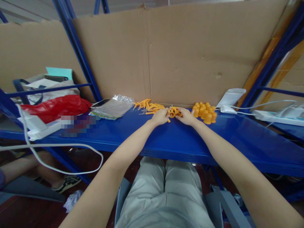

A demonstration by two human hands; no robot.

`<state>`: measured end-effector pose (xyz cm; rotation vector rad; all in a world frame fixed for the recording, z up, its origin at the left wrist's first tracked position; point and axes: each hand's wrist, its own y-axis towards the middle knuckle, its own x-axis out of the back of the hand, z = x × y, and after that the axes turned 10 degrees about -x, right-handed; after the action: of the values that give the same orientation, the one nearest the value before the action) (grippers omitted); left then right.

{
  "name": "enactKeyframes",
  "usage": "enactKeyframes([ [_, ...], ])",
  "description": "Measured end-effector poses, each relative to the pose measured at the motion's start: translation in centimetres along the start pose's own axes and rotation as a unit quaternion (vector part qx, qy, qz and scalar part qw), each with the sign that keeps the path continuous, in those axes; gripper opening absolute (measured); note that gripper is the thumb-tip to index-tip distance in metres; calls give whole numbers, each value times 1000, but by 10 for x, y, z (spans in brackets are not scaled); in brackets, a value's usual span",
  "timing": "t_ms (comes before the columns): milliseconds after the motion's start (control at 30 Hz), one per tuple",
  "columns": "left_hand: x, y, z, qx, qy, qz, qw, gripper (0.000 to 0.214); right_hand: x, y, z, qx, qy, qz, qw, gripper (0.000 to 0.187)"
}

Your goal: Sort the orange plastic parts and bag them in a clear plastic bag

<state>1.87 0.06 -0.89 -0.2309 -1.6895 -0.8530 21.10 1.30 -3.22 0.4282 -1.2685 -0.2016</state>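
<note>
My left hand (160,117) is curled at the middle of the table, and the end of an orange stick-shaped piece (168,120) shows below its fingers. My right hand (186,117) faces it, with bent fingers closed on an orange cup-shaped piece (178,114). Between the hands lies another orange cup (172,114), its round opening toward me. Left of them is a loose pile of orange sticks (146,103), with pale twisted wire-like ends among them. A cluster of orange cup-shaped pieces (204,112) stands just right of my right hand. My fingertips are partly hidden.
Clear plastic bags (116,107) lie left on the blue table (175,139), near a red plastic bag (57,107). A white cable (71,145) loops over the left front edge. At the right sits a power strip (275,117). Cardboard (190,57) walls the back.
</note>
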Motion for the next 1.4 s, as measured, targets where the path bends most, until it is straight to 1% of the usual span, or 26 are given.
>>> enactKeyframes([
  [67,2,-1,-1,3,23,-10,1000,25,7,-3,10,9,40,1,999,56],
  [133,5,-3,-2,8,51,-16,999,28,13,-5,19,40,84,3,996,53],
  [233,10,-5,-3,5,84,-14,996,30,19,-9,32,84,141,20,986,45],
  [300,12,-6,-4,-3,95,-7,995,31,20,-11,38,97,155,29,983,39],
  [400,15,-7,-4,-7,101,5,995,31,21,-15,43,98,151,29,983,32],
  [600,19,-8,-7,-21,123,9,992,33,22,-14,40,63,134,-6,989,31],
  [733,17,-9,-8,-35,128,9,991,38,20,-11,34,68,211,-40,974,32],
  [833,17,-8,-6,-49,124,-19,991,33,21,-10,34,73,250,-63,963,31],
  [933,20,-6,2,-58,114,-84,988,27,26,-11,36,68,270,-89,956,28],
  [1033,22,-5,14,-37,78,-165,982,23,32,-11,36,47,286,-106,951,25],
  [1100,21,-4,20,-17,31,-192,981,27,34,-10,34,36,290,-110,950,23],
  [1167,19,-3,22,4,-17,-184,983,33,34,-9,32,30,287,-117,950,21],
  [1233,17,-2,22,25,-47,-160,986,37,33,-7,30,26,279,-128,951,20],
  [1300,16,-2,20,37,-60,-150,986,40,32,-5,27,23,268,-136,953,20],
  [1400,18,-3,17,50,-60,-156,985,41,34,-1,19,12,250,-157,955,23],
])
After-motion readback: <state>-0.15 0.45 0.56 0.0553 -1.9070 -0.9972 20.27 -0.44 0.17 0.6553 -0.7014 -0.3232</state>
